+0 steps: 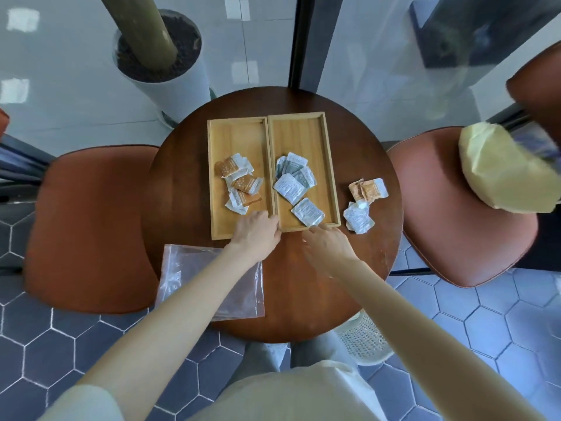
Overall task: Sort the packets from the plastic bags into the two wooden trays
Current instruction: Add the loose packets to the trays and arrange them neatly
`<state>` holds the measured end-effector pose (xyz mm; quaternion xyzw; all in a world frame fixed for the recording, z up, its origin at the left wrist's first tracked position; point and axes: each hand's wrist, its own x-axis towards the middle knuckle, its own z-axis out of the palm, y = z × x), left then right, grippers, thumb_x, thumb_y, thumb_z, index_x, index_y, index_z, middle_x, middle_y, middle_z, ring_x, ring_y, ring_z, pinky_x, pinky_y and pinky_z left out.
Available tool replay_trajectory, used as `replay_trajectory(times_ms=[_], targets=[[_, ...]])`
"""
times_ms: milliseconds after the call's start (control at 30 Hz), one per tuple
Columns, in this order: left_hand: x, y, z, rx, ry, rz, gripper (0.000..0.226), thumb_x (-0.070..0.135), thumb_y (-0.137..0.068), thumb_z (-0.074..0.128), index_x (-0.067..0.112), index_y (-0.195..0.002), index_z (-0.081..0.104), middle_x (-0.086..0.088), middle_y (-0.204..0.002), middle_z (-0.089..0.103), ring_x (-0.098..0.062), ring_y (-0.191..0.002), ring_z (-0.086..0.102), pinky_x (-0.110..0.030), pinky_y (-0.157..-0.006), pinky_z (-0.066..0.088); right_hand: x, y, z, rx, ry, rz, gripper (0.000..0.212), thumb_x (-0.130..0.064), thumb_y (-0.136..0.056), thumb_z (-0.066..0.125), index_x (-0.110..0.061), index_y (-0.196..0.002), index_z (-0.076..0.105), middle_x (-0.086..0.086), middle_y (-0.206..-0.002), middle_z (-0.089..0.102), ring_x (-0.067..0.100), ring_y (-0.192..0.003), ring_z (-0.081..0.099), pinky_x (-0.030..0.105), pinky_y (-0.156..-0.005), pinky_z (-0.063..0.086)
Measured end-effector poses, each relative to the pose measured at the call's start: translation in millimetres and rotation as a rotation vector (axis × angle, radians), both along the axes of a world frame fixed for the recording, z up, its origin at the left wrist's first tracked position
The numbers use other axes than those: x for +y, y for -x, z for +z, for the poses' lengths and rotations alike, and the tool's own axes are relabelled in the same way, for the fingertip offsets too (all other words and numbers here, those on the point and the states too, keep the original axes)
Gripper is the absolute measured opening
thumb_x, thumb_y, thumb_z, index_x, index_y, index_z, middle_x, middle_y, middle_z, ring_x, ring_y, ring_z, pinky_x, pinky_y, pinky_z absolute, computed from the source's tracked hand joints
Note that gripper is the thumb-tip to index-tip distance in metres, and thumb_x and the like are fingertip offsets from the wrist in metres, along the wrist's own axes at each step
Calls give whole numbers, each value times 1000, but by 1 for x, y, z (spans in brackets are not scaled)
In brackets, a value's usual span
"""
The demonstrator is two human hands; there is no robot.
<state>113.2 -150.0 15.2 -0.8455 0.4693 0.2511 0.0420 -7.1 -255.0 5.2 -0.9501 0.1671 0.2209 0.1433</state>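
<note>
On the round surface [188, 177], two wooden trays (side by side) hold packets: orange ones in the left tray [218, 129], grey in the right tray [329, 141]. Left hand [258, 230] grips the left tray's near edge; right hand [326, 243] rests open, empty. More loose packets [362, 205] lie right of the trays.

A round wooden bench [303, 284] carried two wooden trays [239, 132] beyond the hands [258, 232], loose packets [362, 205] to their right, a plastic bag [209, 284] under the left forearm.

The left hand [258, 229] covers the left tray's [214, 177] near corner; its fingers are hidden. Print on the packets [288, 185] is too small to read.
</note>
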Motion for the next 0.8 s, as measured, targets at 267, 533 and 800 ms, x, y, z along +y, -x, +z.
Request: replay_trajectory(times_ms=[267,533,800], targets=[[-79,25,-13,33,134,-138,32,28,-94,45,9,-119,49,-10,-111,58,-27,-102,55,-36,-74,46,-62,44,-14,-29,66,-347,29,-15,-92,39,-9,-116,54,8,-121,58,28,-117,46,35,-93,35],[-135,48,-42,42,124,-238,40,28,-91,50,9,-126,44,-8,-127,50,-26,-122,42,-39,-95,38,-92,66,-36,-52,-6,-601,40,-23,-93,46,-9,-130,46,7,-136,50,27,-129,39,37,-103,32],[-154,50,-55,-68,101,-259,42,32,-82,64,9,-116,56,-8,-118,58,-27,-117,49,-41,-90,43,-93,59,-55,-102,-57,-832,45,-38,-89,52,-11,-126,51,7,-129,52,26,-119,44,35,-94,36]])
